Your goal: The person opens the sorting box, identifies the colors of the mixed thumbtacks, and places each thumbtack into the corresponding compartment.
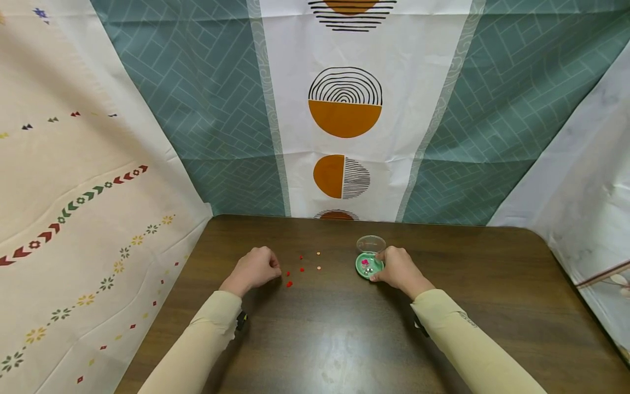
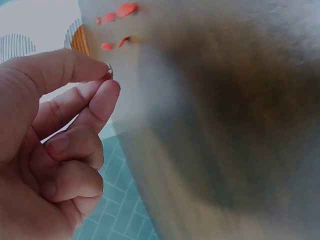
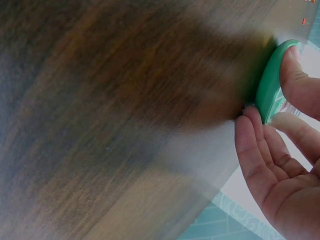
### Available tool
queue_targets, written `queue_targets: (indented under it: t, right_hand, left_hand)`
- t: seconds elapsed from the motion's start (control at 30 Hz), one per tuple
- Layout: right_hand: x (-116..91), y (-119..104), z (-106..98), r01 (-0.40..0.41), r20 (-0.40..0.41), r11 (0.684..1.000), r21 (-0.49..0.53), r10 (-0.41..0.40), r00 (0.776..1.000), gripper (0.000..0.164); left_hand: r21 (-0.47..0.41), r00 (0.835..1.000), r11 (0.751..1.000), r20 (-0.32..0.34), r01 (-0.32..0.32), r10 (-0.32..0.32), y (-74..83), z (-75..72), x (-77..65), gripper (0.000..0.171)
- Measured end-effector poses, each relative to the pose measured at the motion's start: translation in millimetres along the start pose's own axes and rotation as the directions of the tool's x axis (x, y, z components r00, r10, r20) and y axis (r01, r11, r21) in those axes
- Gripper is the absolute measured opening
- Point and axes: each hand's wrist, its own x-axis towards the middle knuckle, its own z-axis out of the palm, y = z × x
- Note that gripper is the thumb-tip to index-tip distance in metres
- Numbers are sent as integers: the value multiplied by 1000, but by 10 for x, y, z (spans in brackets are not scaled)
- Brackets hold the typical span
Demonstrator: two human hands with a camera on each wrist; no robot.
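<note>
My left hand [image 1: 257, 268] is just left of the small red pieces [image 1: 289, 284] on the table. In the left wrist view its thumb and forefinger pinch a tiny shiny piece [image 2: 110, 71], mostly hidden by the fingertips; I cannot tell its kind. The other fingers curl toward the palm. My right hand [image 1: 400, 269] grips the right side of a round green case [image 1: 361, 269], thumb at the near rim and fingers at the far side. Its clear lid [image 1: 371, 243] stands open at the back. Inside lie a pink piece [image 1: 365, 262] and some small silvery pieces [image 1: 368, 271].
Between the hands, two tiny pale round pieces [image 1: 319, 268] lie right of several red ones. The brown wooden table [image 1: 325, 339] meets a patterned cloth [image 1: 344, 126] at its back edge. More cloth hangs along the left and right sides.
</note>
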Motion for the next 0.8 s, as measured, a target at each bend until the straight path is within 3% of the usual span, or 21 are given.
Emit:
queue_targets:
  t: [0.43,0.8]
  right_hand:
    - [-17,-8,0,3,6,1000,10,-3,1000,59]
    - [-5,-21,-26,-9,17,1000,9,9,1000,60]
  left_hand:
    - [-18,996,998,-73,-52,51,144,-74,107,12]
    - [-99,992,989,-78,-107,100,484,-83,172,16]
